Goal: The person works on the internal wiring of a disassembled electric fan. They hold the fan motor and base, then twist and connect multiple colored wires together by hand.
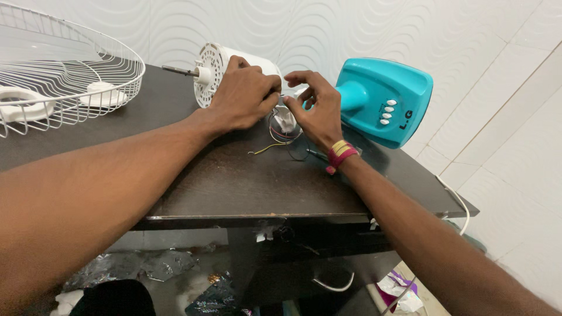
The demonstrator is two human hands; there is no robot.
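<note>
White motor housing (234,73) lies on the dark worktop (246,181); your left hand (243,96) grips it while your right hand (316,108) pinches its wires (281,131). You seem mid-wiring; next, careful fingertip work.

Both forearms are bare, without sleeves, and only the right hand (316,111) carries anything worn: a band of yellow and magenta threads (340,153) wrapped around its wrist, a loose magenta end hanging toward seven o'clock.
</note>
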